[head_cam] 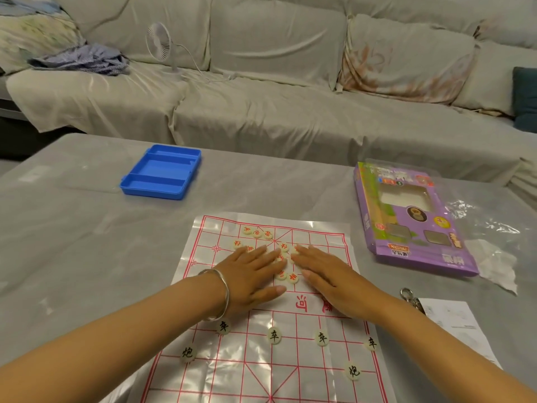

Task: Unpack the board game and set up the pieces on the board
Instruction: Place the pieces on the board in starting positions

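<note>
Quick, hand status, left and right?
Left hand: open, flat among the red pieces.
Right hand: open, flat on the board, holding nothing.

Black-lettered pieces point(274, 335) read 卒 or 炮.

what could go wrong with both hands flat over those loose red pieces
The left hand and right hand could sweep red pieces off the thin board sheet. Pushing may drag the creased sheet, shifting the placed black pieces. The bracelet could knock the nearest one.
</note>
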Motion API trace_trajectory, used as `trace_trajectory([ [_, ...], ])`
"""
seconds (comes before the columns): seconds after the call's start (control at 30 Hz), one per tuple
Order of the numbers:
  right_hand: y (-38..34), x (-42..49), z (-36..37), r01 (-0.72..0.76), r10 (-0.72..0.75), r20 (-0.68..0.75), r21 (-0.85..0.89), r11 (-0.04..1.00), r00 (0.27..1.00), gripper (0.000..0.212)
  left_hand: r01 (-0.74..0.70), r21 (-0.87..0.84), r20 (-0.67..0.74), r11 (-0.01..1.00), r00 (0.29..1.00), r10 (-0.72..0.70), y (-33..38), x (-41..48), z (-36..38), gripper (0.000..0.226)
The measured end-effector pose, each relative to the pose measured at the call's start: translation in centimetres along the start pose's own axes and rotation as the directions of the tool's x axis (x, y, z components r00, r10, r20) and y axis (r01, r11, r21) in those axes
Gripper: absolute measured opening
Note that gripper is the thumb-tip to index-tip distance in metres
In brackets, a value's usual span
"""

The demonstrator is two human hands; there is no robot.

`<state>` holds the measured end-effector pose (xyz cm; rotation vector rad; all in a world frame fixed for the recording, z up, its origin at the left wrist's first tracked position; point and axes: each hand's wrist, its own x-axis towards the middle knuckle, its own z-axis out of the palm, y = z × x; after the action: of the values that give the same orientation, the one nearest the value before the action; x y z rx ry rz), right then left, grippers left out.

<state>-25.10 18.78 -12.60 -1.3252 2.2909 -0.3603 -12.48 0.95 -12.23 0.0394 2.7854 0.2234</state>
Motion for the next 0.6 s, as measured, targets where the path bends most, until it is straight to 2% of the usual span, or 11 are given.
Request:
trace_trajectory([
  [0.1,-0.3,-0.4,-0.3,-0.004,0.004,-0.012,-0.018,1.000,1.000,0.043,0.017,0.041,0.014,0.999,1.000,-0.018,-0.3,-0.4,0.2,0.062],
  [0.23,-0.2,-0.1,-1.4,-0.055,0.070,-0.143,0.107,0.993,0.987,0.042,0.065,-0.032,-0.014,0.997,0.998,-0.065,-1.5,-1.5,-0.8,0.065],
  [0.3,-0.3,0.3,-1.6,-0.077,0.100,-0.155,0.151,0.986,0.983,0.042,0.101,-0.058,-0.017,0.993,0.995,-0.102,-2.5,-2.1,-1.1,0.079],
  [0.43,-0.4,0.5,-0.8,-0.054,0.058,-0.038,0.078,0.995,0.998,0.046,0.109,-0.103,-0.021,0.989,0.994,-0.112,-3.5,-2.6,-0.1,0.097],
  [0.53,0.0,0.2,-0.5,-0.060,0.060,-0.057,0.007,0.998,0.997,0.047,0.112,-0.113,-0.026,0.987,0.993,-0.116,-3.7,-2.3,0.1,0.099],
  [0.6,0.4,0.1,-0.7,-0.079,0.078,-0.086,-0.006,0.997,0.993,0.045,0.105,-0.122,-0.041,0.987,0.993,-0.110,-4.2,-1.9,0.2,0.109],
])
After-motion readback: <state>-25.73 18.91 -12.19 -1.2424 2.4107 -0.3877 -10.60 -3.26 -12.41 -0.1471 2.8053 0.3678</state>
